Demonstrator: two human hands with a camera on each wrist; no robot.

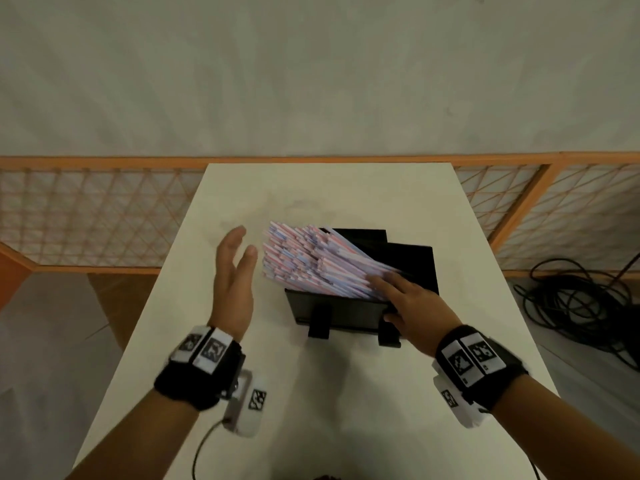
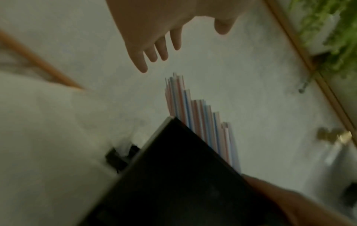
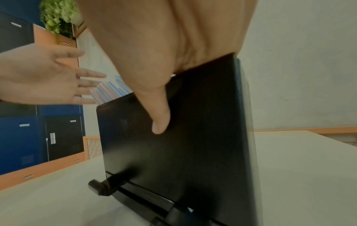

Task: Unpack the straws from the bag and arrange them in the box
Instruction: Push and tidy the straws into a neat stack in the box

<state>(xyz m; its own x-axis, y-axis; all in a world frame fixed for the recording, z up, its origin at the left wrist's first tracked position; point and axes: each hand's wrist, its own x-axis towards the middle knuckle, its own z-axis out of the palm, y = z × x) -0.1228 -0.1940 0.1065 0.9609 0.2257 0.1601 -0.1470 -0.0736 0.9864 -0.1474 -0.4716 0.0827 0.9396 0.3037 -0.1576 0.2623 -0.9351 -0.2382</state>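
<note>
A thick bundle of pink, blue and white straws stands in a black box on the white table and leans out to the left. My left hand hovers open just left of the straw ends, palm facing them, not touching. My right hand sits at the box's near right corner, fingers laid straight over the straws, thumb against the front wall. The right wrist view shows that thumb flat on the box, and the straws beside my left hand. No bag shows.
Two black feet stick out under the box's front. An orange lattice fence runs behind the table. Black cables lie coiled on the floor at the right. Bare tabletop lies left of and in front of the box.
</note>
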